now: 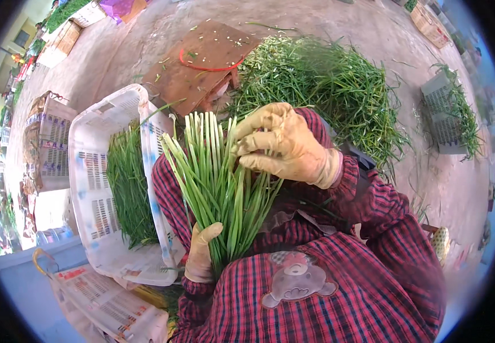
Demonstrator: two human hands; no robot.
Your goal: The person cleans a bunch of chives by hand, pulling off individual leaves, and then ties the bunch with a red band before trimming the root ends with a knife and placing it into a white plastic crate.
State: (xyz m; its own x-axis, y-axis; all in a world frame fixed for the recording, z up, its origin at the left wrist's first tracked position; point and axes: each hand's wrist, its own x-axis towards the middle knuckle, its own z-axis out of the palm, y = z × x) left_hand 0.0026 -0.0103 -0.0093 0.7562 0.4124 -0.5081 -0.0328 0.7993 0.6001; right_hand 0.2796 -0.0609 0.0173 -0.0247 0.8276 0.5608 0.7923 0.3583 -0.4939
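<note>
A bunch of garlic chives [224, 188] stands upright in front of my checked jacket, pale cut ends up and green leaves down. My left hand [203, 251], in a cream rubber glove, is closed round its lower part, with the thumb across the leaves. Up by the pale ends, my right hand [284, 147], gloved too, has its bent fingers against the right side of the bunch, closed on some of the stalks. Its thumb is hidden. To the left, a white plastic basket [90, 223] lies with more chives [128, 188] stacked inside.
A large heap of loose chives [327, 86] spreads on the floor ahead, beside a brown board [201, 48] with a red loop. A grey crate [444, 114] draped with chives stands at right. Other crates [53, 143] line the left, and a pale crate [107, 300] lies near left.
</note>
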